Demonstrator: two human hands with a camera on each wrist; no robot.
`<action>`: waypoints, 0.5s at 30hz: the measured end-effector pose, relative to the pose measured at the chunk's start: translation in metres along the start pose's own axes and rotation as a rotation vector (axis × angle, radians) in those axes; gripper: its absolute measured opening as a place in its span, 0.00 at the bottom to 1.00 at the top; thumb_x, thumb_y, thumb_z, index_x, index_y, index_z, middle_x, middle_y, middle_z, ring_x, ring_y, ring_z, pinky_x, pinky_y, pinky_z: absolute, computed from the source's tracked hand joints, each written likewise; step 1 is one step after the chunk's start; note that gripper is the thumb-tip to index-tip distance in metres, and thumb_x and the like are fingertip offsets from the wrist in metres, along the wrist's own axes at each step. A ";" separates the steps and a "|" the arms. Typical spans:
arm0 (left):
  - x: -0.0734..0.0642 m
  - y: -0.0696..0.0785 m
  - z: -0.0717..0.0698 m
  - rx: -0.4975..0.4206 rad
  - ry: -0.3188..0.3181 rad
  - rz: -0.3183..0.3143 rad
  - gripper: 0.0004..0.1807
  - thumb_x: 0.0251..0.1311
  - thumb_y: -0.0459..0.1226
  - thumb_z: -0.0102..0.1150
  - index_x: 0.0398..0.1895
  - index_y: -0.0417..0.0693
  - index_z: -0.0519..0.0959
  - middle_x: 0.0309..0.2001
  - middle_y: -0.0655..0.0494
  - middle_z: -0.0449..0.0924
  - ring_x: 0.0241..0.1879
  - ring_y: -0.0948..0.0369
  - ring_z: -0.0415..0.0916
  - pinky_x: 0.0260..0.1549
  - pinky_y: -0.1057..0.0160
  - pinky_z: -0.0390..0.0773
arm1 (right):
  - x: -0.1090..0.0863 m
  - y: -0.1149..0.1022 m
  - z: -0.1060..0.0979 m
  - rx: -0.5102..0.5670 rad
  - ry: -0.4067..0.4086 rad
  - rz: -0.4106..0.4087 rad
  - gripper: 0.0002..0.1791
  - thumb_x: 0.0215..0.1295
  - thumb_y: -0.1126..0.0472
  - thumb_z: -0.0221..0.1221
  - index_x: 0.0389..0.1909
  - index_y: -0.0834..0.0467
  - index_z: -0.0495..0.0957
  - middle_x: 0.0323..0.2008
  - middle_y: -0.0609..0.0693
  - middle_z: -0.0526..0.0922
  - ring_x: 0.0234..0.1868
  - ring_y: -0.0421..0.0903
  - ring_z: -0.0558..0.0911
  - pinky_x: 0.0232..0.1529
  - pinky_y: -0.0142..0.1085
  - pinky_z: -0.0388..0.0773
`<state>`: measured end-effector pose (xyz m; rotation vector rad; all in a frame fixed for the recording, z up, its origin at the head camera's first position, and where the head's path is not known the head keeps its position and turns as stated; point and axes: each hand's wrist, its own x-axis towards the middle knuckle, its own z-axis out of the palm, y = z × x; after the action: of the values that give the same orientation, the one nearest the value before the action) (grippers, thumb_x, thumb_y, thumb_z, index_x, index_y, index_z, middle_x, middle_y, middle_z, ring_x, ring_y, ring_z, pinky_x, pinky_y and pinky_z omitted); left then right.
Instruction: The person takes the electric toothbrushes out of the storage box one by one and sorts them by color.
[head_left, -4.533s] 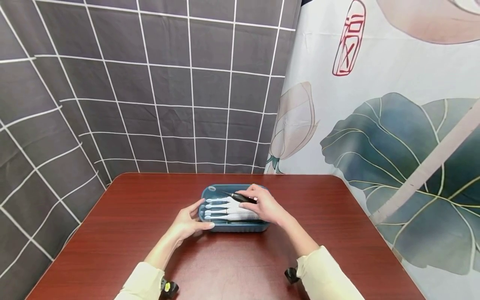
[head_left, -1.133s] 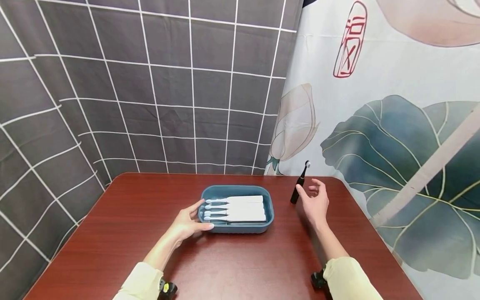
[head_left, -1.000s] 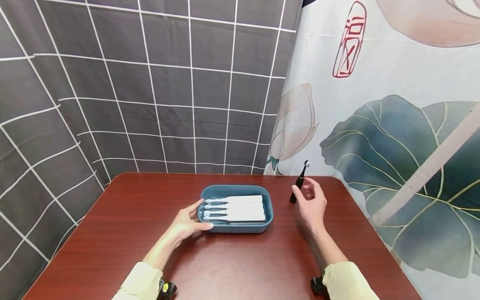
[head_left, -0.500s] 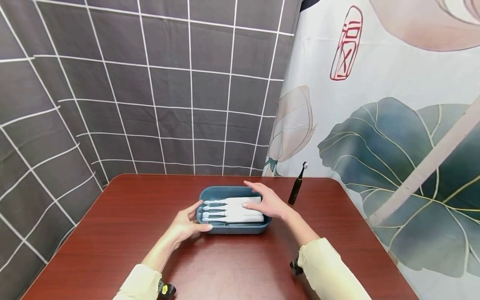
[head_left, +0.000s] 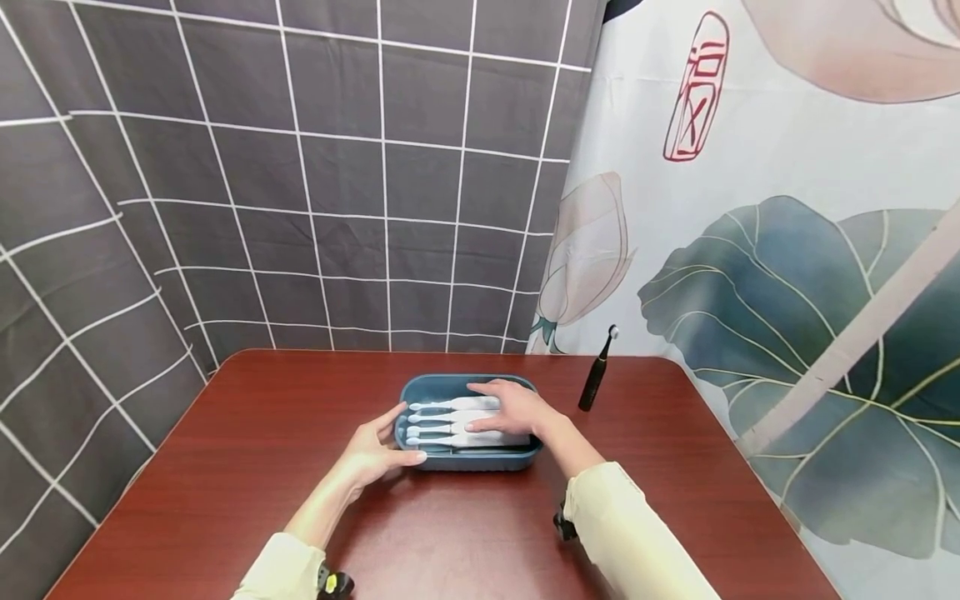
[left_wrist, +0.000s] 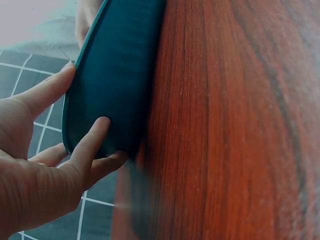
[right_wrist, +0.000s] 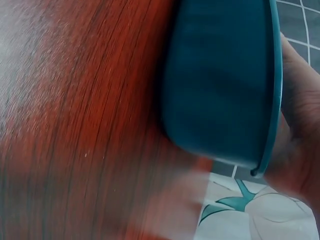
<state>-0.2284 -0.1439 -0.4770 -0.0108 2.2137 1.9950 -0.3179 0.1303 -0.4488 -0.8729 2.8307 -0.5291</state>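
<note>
A blue box sits on the table, with several white electric toothbrushes lying side by side in it, heads to the left. My left hand holds the box's left end, thumb on the near rim; in the left wrist view the fingers touch the outer wall. My right hand reaches over the box's right half, thumb and forefinger spread across the toothbrush handles, the other fingertips hidden. Right of the box, a black electric toothbrush stands upright on its base.
The red-brown wooden table extends around the box. A dark gridded curtain hangs behind it, and a white curtain with leaf prints hangs at the right.
My right hand has moved the black toothbrush from the box to the table on the right, let go, and come back left over the white toothbrushes. My left hand has stayed at the box.
</note>
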 end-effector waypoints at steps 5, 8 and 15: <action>0.001 0.000 0.000 0.008 -0.003 0.007 0.54 0.44 0.30 0.80 0.77 0.45 0.61 0.68 0.36 0.69 0.61 0.45 0.74 0.45 0.56 0.83 | 0.006 -0.003 0.004 -0.102 0.002 0.038 0.43 0.56 0.28 0.63 0.72 0.40 0.70 0.68 0.52 0.72 0.69 0.53 0.70 0.63 0.55 0.69; 0.001 0.001 0.000 0.020 -0.001 0.016 0.54 0.44 0.30 0.80 0.77 0.44 0.61 0.67 0.35 0.70 0.62 0.44 0.73 0.46 0.58 0.82 | 0.010 -0.006 0.006 -0.175 0.008 0.050 0.41 0.58 0.26 0.60 0.71 0.39 0.71 0.67 0.53 0.74 0.66 0.54 0.72 0.61 0.54 0.71; -0.001 0.003 0.000 0.016 0.001 0.008 0.54 0.45 0.30 0.80 0.77 0.44 0.61 0.66 0.34 0.70 0.62 0.44 0.73 0.44 0.58 0.82 | 0.014 -0.019 0.009 -0.274 -0.007 0.107 0.29 0.71 0.34 0.52 0.70 0.38 0.73 0.66 0.52 0.74 0.64 0.54 0.73 0.56 0.54 0.75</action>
<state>-0.2276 -0.1435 -0.4739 -0.0015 2.2342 1.9812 -0.3178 0.1052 -0.4511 -0.7545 2.9677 -0.1256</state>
